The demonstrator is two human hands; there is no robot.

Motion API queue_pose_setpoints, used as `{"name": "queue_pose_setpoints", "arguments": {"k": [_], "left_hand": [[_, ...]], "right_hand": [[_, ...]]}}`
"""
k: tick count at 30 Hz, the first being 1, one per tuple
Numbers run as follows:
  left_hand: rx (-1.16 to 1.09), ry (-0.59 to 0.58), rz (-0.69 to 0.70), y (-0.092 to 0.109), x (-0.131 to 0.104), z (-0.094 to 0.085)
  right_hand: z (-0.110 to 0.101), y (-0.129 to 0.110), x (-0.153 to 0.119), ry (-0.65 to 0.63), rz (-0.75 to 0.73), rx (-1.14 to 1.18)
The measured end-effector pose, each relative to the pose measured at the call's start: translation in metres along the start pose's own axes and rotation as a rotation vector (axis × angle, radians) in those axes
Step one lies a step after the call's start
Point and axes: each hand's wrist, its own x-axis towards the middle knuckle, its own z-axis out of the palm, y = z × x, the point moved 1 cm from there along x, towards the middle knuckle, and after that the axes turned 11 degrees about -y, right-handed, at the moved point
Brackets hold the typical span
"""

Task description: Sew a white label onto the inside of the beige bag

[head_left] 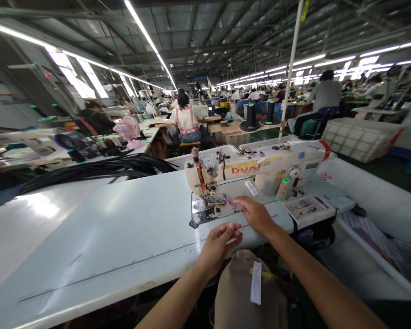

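A white sewing machine (270, 167) stands on the pale table. Just in front of it, my left hand (221, 244) is above the table's front edge, thumb and fingertips pressed together; anything between them is too small to make out. My right hand (253, 212) reaches toward pink-handled thread snips (228, 201) lying beside the needle plate. Its fingertips are close to the handles, and whether they touch is unclear. A brown cloth piece (239, 292) with a white label (256, 283) lies below my hands, at my lap.
A beige thread spool (282, 188) and a parts tray (310, 210) are at the machine's right. Black strips (123, 167) lie behind the table's left part. A white bin (390, 260) stands at the right. Other people sit farther back.
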Motion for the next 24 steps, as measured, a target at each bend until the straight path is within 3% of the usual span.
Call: {"name": "queue_pose_setpoints", "arguments": {"k": [4, 8, 11, 14, 18, 21, 24], "left_hand": [[-0.15, 0.173, -0.056, -0.001, -0.008, -0.015], [-0.061, 0.186, 0.005, 0.002, -0.012, -0.016], [0.029, 0.179, 0.036, 0.006, -0.012, -0.013], [0.039, 0.145, 0.057, 0.008, -0.008, -0.01], [0.06, 0.12, 0.086, 0.011, 0.004, -0.004], [0.116, 0.097, 0.095, 0.014, 0.015, 0.005], [0.158, 0.061, 0.092, 0.016, 0.025, 0.016]], "right_hand": [[0.026, 0.01, 0.037, 0.006, 0.181, -0.035], [0.045, 0.008, 0.063, -0.054, 0.21, -0.026], [0.046, 0.012, 0.061, -0.06, 0.272, 0.005], [0.032, 0.025, 0.036, -0.033, 0.335, 0.065], [-0.004, 0.04, -0.029, -0.029, 0.387, 0.219], [-0.028, 0.032, -0.088, -0.084, 0.402, 0.361], [-0.037, 0.018, -0.135, -0.2, 0.424, 0.601]]}}
